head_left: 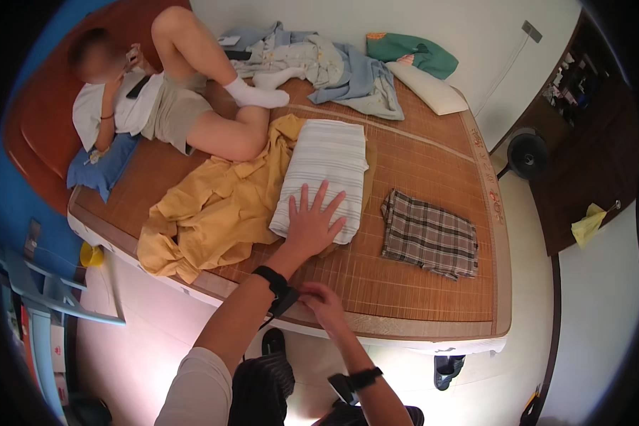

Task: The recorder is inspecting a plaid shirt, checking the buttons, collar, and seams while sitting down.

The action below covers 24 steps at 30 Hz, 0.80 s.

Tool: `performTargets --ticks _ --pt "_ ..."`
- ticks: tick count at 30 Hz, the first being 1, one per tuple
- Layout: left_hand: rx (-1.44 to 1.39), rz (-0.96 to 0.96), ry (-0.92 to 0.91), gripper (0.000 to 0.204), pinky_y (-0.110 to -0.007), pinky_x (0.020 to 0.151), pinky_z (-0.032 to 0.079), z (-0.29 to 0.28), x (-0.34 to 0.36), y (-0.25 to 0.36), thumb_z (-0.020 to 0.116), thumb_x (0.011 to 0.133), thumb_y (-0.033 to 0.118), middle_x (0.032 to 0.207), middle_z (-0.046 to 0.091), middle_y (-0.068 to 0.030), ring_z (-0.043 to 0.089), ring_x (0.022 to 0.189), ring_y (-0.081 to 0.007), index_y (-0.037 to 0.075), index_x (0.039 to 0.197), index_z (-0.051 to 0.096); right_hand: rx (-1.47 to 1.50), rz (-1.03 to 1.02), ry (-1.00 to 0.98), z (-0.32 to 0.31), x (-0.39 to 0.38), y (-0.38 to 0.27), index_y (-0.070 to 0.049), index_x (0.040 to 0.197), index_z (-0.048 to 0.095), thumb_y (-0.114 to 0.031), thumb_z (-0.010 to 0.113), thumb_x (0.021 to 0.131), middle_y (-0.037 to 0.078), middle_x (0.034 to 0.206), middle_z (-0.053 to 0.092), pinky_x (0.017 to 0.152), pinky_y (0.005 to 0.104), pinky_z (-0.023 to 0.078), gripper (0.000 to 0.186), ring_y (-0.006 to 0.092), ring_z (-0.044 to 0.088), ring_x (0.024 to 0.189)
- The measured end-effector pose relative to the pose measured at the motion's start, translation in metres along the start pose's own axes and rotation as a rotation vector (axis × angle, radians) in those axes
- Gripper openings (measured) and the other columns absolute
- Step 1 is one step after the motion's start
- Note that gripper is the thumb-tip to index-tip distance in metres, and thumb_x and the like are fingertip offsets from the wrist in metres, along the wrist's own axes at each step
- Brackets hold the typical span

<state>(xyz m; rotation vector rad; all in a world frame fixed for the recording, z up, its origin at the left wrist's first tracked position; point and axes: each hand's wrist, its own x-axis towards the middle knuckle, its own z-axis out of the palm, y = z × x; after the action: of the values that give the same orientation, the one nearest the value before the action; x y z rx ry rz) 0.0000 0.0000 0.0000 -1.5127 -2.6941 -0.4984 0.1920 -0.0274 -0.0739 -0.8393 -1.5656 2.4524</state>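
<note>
On the bed (426, 309), a bundle (328, 153) lies between a garment (206, 213) touching its left side and a cloth (431, 234) apart on its right. Behind are a blanket (358, 82) and, right of that, a pillow (431, 91). A fan (527, 153) stands beyond the bed's right edge.

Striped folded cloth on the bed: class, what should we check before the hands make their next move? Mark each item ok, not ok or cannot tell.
1. Left hand spread on the striped cloth: ok.
2. Striped cloth folded: ok.
3. Right hand clear of the left wrist's black band and device: cannot tell; its fingertips are close by.
4. Yellow cloth folded: not ok, crumpled.
5. Plaid cloth apart from the striped cloth: ok.
</note>
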Motion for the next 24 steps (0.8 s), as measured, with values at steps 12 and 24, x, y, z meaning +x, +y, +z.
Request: performTargets --ticks 12,24 --pt "-0.129 0.644 -0.173 0.053 -0.064 0.120 0.017 0.053 -0.120 0.051 0.048 0.102 0.050 0.163 0.031 -0.0118 0.027 0.149 -0.0413 0.029 0.151 0.047 -1.870 -0.331 0.939 -0.214 -0.017 -0.117 -0.011 0.139 0.056 -0.008 0.060 0.086 0.016 0.152 0.045 0.110 0.0590 0.035 0.053 0.0385 0.045 0.138" --pt "-0.160 0.556 -0.139 0.052 -0.060 0.121 0.018 0.067 -0.115 0.054 0.046 0.103 0.049 0.160 0.038 -0.0079 0.027 0.149 -0.0385 0.027 0.150 0.048 -1.891 -0.016 0.535 -0.195 -0.041 -0.123 -0.010 0.092 0.075 -0.016 0.057 0.091 0.017 0.091 0.075 0.072 0.0423 0.061 0.019 0.0305 0.075 0.085"
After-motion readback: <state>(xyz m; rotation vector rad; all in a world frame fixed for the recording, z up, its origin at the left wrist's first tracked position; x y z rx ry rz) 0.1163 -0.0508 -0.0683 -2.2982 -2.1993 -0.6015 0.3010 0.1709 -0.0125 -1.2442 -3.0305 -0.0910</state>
